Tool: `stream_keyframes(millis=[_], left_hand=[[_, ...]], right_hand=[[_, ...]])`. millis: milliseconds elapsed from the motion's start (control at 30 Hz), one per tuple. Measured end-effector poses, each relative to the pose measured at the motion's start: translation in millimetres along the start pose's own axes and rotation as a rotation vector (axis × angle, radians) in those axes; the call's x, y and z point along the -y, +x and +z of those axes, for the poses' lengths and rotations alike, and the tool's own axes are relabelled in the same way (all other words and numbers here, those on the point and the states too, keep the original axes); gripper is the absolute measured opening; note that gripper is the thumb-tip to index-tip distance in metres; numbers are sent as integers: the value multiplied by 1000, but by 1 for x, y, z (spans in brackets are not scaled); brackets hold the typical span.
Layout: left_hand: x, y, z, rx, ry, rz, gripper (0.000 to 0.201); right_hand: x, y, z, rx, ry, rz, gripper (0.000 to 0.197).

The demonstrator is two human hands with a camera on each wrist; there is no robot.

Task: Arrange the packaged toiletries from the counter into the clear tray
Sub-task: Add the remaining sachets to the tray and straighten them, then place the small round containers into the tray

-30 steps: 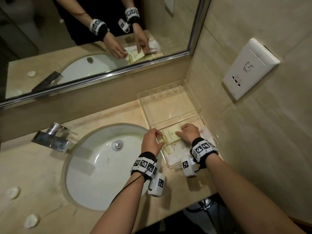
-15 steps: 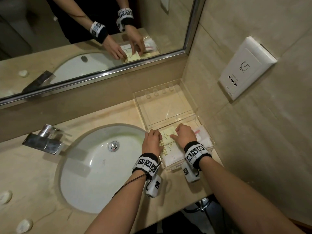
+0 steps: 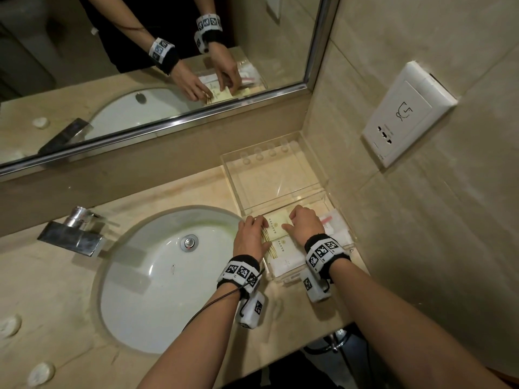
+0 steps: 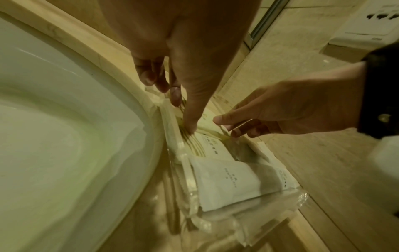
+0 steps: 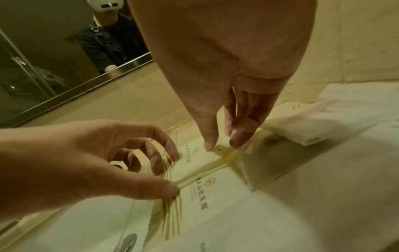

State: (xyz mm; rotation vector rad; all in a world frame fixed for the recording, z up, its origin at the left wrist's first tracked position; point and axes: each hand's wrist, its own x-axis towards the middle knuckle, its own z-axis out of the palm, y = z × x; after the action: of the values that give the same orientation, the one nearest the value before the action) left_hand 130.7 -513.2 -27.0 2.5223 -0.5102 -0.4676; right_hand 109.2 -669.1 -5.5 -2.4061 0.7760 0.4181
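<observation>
The clear tray [image 3: 349, 246] sits on the counter right of the sink. Inside lie a cream packet with gold stripes [image 3: 280, 247], a white packet [image 3: 286, 263] nearer me, and more white packets [image 3: 334, 224] to the right. A second cream striped packet [image 3: 276, 220] [image 5: 194, 163] lies at the tray's far end. My left hand [image 3: 261, 223] [image 5: 166, 177] pinches its striped left end between thumb and index finger. My right hand [image 3: 290, 220] [image 5: 222, 145] pinches its right end with thumb and fingertips. The left wrist view shows both hands [image 4: 183, 114] [image 4: 228, 126] down in the tray.
A bare clear section [image 3: 275, 181] lies behind the tray toward the mirror [image 3: 140, 66]. The white sink [image 3: 168, 276] and chrome faucet [image 3: 73, 237] are to the left. A wall socket [image 3: 407, 113] is on the tiled right wall. Small white bits [image 3: 40, 374] dot the counter's left.
Both hands have carried the cream packet from a tilt above the tray down to its far end, where it now lies flat in line with the other cream packet.
</observation>
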Motion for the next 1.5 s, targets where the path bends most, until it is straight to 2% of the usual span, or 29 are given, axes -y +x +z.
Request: stream_keyframes(millis=[233,367,567,733,900,1067,1367,1500], left_hand=[[-1,-5,-2,-17,-38,-16,40],[9,-13,-20,-75,-148,-58,28],[51,-53,-59,-210,-461,-293,15],[101,-116,-92,-403,-484,-481,11],[153,-180,-120,-518,-497,-653,10],[205,-234,-143,-628,-542,-793,11],[306,-304,-164,-676,-606,-934,16],[344,-314,-166,-640,-573,-969,37]], right_hand=[[-2,-1,-7,-9,11,2,37],[8,-4,-23,-87,103,-49,26],[58,-25,-15,-13,345,-252,13],[119,-48,29,151,374,-420,10],[176,-79,80,299,335,-568,8],[231,-113,132,433,260,-632,8],[322,-167,233,526,109,-776,9],[362,-182,286,517,0,-826,14]])
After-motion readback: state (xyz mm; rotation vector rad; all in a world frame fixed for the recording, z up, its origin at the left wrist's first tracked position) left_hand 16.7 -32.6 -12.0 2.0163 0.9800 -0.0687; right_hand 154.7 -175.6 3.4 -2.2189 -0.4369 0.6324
